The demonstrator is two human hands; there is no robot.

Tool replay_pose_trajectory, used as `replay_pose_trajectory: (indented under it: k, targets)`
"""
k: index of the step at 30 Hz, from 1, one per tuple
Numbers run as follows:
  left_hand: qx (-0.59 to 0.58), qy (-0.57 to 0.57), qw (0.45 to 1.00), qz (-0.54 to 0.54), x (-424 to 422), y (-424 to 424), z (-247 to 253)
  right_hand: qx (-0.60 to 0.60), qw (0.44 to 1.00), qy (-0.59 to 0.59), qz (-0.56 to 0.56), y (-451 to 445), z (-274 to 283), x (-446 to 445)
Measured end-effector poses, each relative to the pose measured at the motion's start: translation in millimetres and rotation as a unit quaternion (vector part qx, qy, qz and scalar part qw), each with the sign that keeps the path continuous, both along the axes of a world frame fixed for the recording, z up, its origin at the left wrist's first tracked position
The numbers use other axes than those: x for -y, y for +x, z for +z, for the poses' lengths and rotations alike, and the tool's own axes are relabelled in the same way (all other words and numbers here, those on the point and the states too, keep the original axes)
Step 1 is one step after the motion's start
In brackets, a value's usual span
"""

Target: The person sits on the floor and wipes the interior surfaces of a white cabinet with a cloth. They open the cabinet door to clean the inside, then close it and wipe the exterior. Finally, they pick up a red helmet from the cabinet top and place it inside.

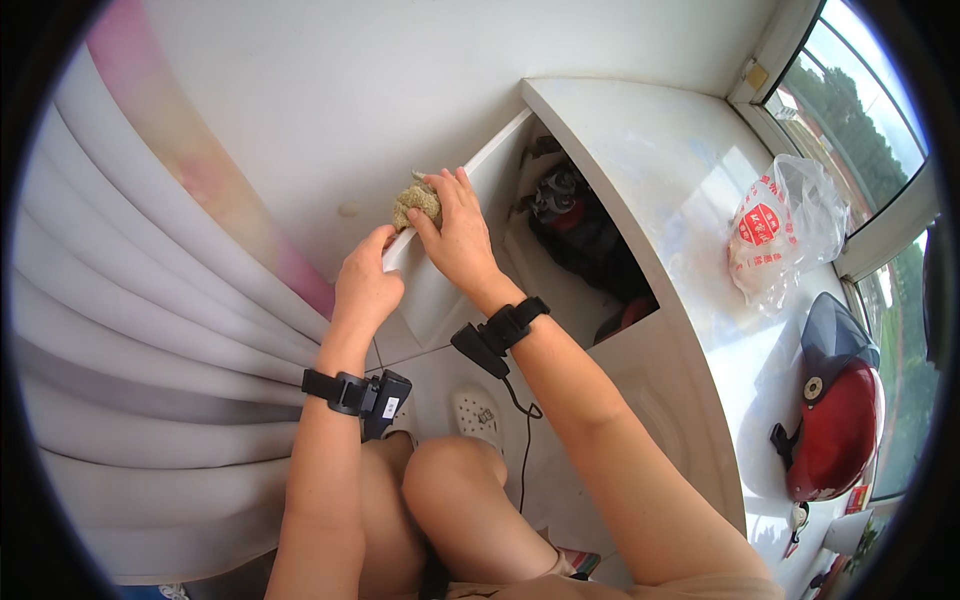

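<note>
An opened white cabinet door (439, 289) stands out from a low cabinet, its free edge towards the wall. My right hand (459, 229) holds a bunched, tan-green cloth (417, 204) against the top edge of this door, thumb on the near side. Just left of it, my left hand (369, 281) grips the door's outer corner with bent fingers. Behind the door, the cabinet's inside holds a dark bag or bundle (581, 240) and something red, partly in shadow. Both wrists wear black strapped devices.
On the white cabinet top (675, 180) at the right lie a clear plastic bag (780, 232) with red print and a red helmet (836, 427) with a tinted visor. A padded, ribbed pale surface (172, 360) fills the left. A black cable (527, 450) hangs from the right wrist device.
</note>
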State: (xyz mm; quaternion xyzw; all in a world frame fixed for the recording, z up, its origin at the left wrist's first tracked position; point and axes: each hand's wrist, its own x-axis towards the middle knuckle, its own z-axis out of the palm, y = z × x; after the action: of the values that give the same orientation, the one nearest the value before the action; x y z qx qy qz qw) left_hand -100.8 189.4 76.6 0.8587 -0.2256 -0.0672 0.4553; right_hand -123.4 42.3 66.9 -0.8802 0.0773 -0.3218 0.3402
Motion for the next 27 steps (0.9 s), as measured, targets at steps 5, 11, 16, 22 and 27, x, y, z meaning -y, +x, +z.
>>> replay_pose_trajectory:
  k: [5, 11, 16, 22, 27]
  targets:
    - [0.019, -0.041, 0.998, 0.034, 2.4, -10.7, -12.6, 0.043, 0.979, -0.139, -0.144, 17.2, 7.9, 43.0]
    - [0.034, -0.034, 0.998, 0.033, 2.5, -8.4, -11.5, -0.084, 0.958, -0.115, -0.249, 66.5, 24.9, 119.1]
    - [0.036, -0.042, 0.998, 0.036, 3.9, -8.4, -12.7, -0.087, 0.936, -0.202, -0.276, 99.8, 50.3, 144.4]
    - [0.054, -0.046, 0.997, 0.036, -2.1, -5.6, -13.0, -0.265, 0.885, -0.296, -0.243, 127.8, 59.1, 141.0]
    - [0.033, -0.063, 0.997, 0.022, 4.8, -1.1, -18.7, -0.303, 0.875, -0.292, -0.238, 119.4, 61.7, 148.8]
